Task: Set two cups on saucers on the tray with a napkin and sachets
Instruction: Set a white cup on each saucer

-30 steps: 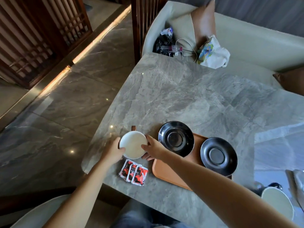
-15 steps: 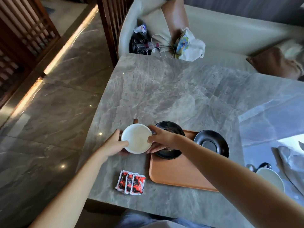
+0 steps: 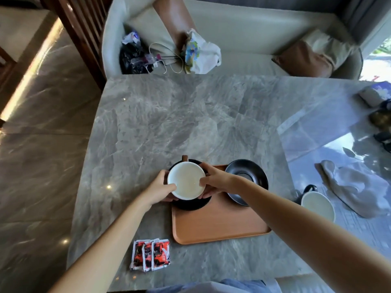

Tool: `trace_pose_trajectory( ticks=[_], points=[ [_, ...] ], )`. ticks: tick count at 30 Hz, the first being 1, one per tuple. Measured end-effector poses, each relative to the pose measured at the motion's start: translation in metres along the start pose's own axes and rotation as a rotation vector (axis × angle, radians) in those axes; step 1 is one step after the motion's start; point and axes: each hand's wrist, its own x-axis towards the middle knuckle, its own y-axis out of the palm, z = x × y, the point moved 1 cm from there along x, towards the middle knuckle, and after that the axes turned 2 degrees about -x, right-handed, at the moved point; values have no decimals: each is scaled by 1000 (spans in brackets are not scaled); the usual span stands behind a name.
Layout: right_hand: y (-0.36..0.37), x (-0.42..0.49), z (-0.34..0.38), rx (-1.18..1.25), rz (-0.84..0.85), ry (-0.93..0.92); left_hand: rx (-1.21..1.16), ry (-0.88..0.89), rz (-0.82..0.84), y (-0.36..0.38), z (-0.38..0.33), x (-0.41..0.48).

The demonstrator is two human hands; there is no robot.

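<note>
A: Where is the first cup?

B: The white-lined round ceramic cup (image 3: pixel 186 180) sits over the black glossy saucer (image 3: pixel 191 203) at the near-left corner of the orange rectangular wooden tray (image 3: pixel 220 225). The left hand (image 3: pixel 157 190) and right hand (image 3: pixel 215 180) both grip its rim; whether it has landed I cannot tell.

A: What is left?

B: Most of it, I judge. The second black saucer (image 3: pixel 247 178) is empty on the tray. The other white cup (image 3: pixel 317 205), the crumpled grey cloth napkin (image 3: pixel 351 189) and the three red-and-black sachets (image 3: pixel 151 254) all lie on the grey marble desk (image 3: pixel 190 115), off the tray.
</note>
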Motion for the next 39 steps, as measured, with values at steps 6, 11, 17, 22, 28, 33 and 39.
trace_pose_trajectory(
  ticks=[6, 11, 17, 22, 28, 33, 39],
  points=[
    [-3, 2, -3, -48, -31, 22, 97, 7, 1, 9, 2, 7],
    [-4, 3, -8, -50, -55, 10, 160, 48, -37, 15, 3, 10],
    [-1, 5, -10, -62, -55, -2, 189, 70, -108, 17, 9, 11],
    [0, 4, -10, -43, -59, -13, 216, 91, -131, 15, 9, 10],
    [-1, 1, -10, -87, -61, -35, 272, 139, -165, 17, 10, 7],
    [-1, 4, -11, -147, -132, -34, 266, 177, -214, 17, 8, 4],
    [-10, -4, -16, -487, -478, -256, 419, 335, -415, 15, -7, -4]
  ],
)
